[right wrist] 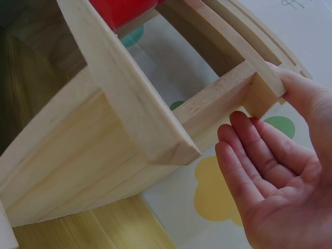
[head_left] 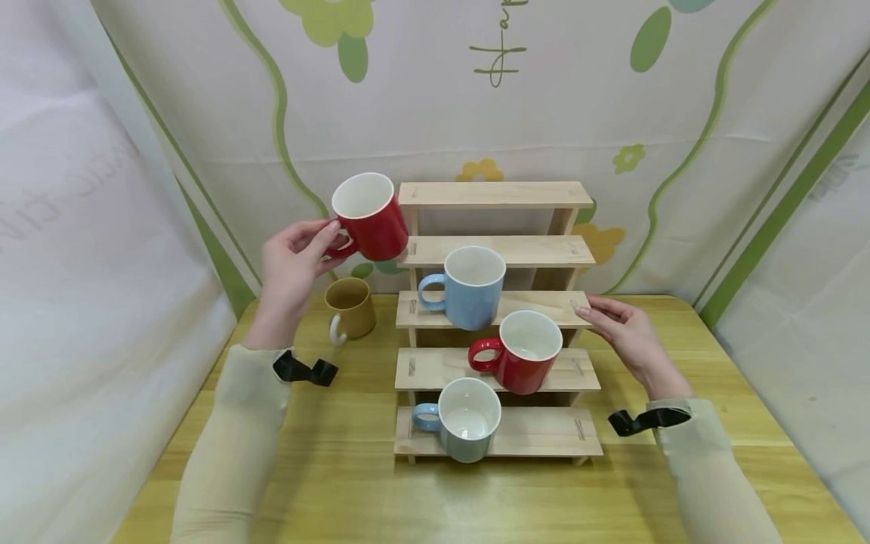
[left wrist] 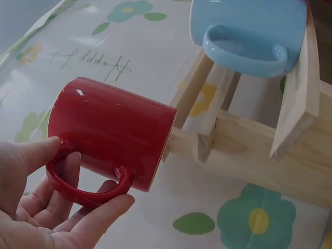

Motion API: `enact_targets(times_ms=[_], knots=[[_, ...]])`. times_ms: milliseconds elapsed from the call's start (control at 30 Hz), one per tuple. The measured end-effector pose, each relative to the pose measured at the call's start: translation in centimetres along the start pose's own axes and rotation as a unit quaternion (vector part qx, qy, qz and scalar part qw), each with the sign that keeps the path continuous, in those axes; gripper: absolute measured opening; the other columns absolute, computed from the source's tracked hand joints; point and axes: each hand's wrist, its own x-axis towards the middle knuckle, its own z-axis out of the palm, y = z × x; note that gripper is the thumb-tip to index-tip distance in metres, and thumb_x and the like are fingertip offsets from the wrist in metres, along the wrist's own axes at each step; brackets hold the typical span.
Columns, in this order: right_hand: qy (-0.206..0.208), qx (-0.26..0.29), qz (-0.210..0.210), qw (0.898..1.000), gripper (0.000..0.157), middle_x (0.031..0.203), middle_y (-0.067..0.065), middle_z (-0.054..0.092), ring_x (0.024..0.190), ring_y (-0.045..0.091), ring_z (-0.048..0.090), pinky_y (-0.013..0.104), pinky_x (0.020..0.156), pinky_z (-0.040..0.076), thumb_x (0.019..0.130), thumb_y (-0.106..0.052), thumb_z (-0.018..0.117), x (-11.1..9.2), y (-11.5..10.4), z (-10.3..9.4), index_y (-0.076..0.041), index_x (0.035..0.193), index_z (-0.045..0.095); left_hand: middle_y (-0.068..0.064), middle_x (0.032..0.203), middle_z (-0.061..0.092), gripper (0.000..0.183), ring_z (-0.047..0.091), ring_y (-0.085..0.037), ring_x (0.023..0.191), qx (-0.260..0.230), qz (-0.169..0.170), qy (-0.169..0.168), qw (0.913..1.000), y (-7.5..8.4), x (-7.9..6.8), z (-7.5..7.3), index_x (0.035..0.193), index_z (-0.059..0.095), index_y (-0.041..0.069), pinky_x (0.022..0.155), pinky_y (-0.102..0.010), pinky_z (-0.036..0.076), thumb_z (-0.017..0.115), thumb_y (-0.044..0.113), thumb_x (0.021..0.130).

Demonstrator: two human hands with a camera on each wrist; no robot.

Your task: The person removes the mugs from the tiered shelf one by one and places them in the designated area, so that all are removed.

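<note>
My left hand holds a red mug by its handle, in the air beside the upper left end of a tiered wooden rack. The mug's white inside faces up and forward. In the left wrist view the thumb and fingers close around the red handle. My right hand grips the right end of the rack's middle board, thumb on top and fingers below it. On that middle board stands a light blue mug, its handle to the left.
A second red mug stands one board lower, and a pale mug with a blue handle on the lowest board. Behind my left wrist, a brown mug with a white handle sits on the wooden table. Printed cloth hangs behind.
</note>
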Motion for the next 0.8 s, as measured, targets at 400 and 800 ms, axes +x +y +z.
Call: enact_targets(times_ms=[400,800], knots=[[0.0,0.0,0.005,1.0,0.038,0.114,-0.002,0.066,0.104,0.006,0.065,0.019,0.091,0.053,0.097,-0.017,0.073,0.0,-0.1,0.1,0.002,0.128,0.062,-0.018,0.108,0.072,0.032,0.07,-0.03,0.102,0.014,-0.018,0.029,0.9993,-1.6,-0.8,-2.4,0.112,0.071,-0.002,0.083,-0.036,0.06,0.079,0.021,0.091],[-0.004,0.008,-0.002,1.0,0.033,0.113,-0.003,0.067,0.102,0.006,0.066,0.019,0.09,0.054,0.098,-0.015,0.072,0.0,-0.1,0.1,-0.001,0.126,0.065,-0.013,0.102,0.072,0.033,0.07,-0.027,0.097,-0.009,-0.026,0.083,0.9961,-3.6,-1.0,-5.0,0.11,0.071,-0.003,0.08,-0.037,0.059,0.082,0.018,0.088]])
